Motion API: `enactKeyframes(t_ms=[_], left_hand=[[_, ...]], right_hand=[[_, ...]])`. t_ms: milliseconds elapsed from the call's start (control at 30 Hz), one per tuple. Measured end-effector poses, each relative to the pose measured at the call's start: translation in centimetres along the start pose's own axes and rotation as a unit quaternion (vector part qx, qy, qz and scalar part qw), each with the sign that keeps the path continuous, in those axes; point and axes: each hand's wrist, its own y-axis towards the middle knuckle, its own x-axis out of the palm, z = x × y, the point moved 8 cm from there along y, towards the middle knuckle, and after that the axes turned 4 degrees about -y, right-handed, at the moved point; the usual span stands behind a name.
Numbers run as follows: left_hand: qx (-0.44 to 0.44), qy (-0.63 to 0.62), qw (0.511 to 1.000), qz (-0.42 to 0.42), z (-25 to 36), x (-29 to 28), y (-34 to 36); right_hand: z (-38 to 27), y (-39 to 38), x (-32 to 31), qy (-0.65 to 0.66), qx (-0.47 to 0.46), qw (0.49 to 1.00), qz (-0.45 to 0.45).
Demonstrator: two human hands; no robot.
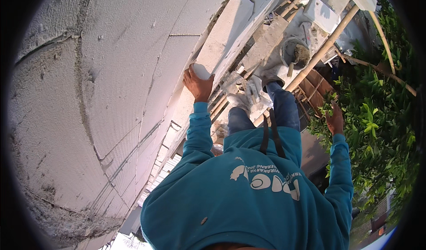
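My left hand point(198, 84) grips the near end of a long white masonry block point(224, 35), fingers on one side and thumb on the other. The block lies along the top of a pale block wall point(120, 68), partly in shadow. My right hand point(336, 119) is held out to the right beside green leaves, fingers apart and nothing in it. Both arms wear teal sleeves.
I stand on a narrow bamboo and plank scaffold. A bucket point(295, 53) with mortar and a tool stands ahead of my feet. Another white block point(321, 14) lies beyond it. A bamboo pole point(323, 48) slants along the right, with a leafy tree point(372, 126) outside it.
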Motion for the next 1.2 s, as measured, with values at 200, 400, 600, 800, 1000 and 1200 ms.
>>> enactKeyframes(t_ms=[200, 400, 600, 800, 1000, 1200], left_hand=[[0.040, -0.012, 0.999, 0.006, -0.6, 1.2, 1.2], [0.062, 0.001, 0.998, 0.034, -1.0, 1.1, 0.3], [0.126, -0.072, 0.989, 0.035, 0.2, 0.7, 0.0], [0.159, 0.072, 0.985, 0.002, 0.8, 0.1, -0.2], [0.196, 0.090, 0.976, -0.028, 0.3, -1.1, -0.2], [0.213, 0.099, 0.970, -0.054, -4.1, -3.8, -3.5]], right_hand=[[5.9, -1.9, 1.4, 0.034, 0.042, 0.998, 0.012], [2.4, -2.8, 1.9, 0.116, 0.110, 0.987, 0.007], [-4.3, -4.3, 7.1, 0.239, 0.105, 0.965, 0.019], [-9.2, -9.4, 10.3, 0.313, 0.097, 0.944, 0.038], [-8.0, -15.1, 17.4, 0.328, 0.164, 0.927, 0.081], [-6.1, -17.6, 24.6, 0.356, 0.181, 0.903, 0.158]])
